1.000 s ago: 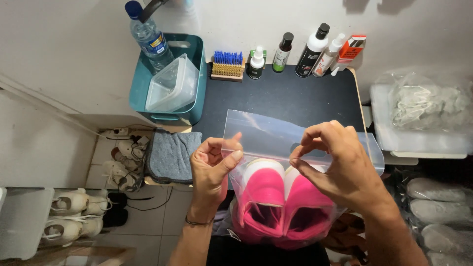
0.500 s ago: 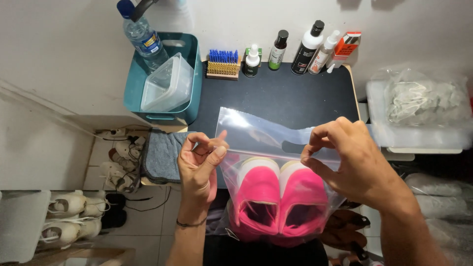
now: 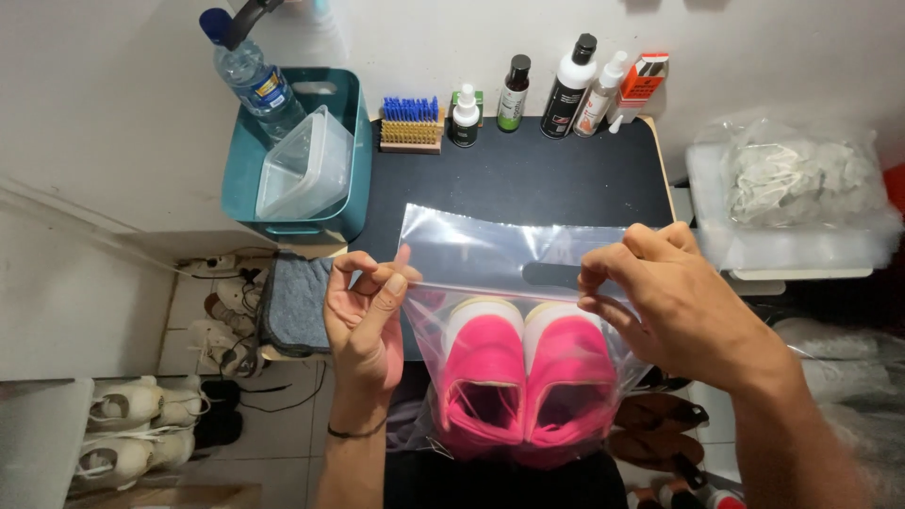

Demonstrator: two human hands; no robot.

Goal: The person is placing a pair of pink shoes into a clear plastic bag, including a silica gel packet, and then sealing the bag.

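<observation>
A clear zip bag [image 3: 490, 250] holds a pair of pink shoes [image 3: 518, 377] with white toe caps, toes pointing away from me. My left hand [image 3: 368, 316] pinches the bag's seal strip at its left end. My right hand [image 3: 674, 302] pinches the same strip at the right end. The strip is stretched straight between both hands, above the front edge of a black table [image 3: 528, 179]. The bag's upper flap stands up behind the strip.
A teal bin [image 3: 344, 212] at back left holds a water bottle [image 3: 255, 80] and a clear tub [image 3: 306, 165]. A blue-bristled brush [image 3: 411, 123] and several bottles [image 3: 566, 80] line the wall. A bagged box [image 3: 797, 193] sits right. Shoes lie on the floor left.
My hands have drawn apart along the seal strip, pulling it taut. The bag and shoes have shifted slightly toward me.
</observation>
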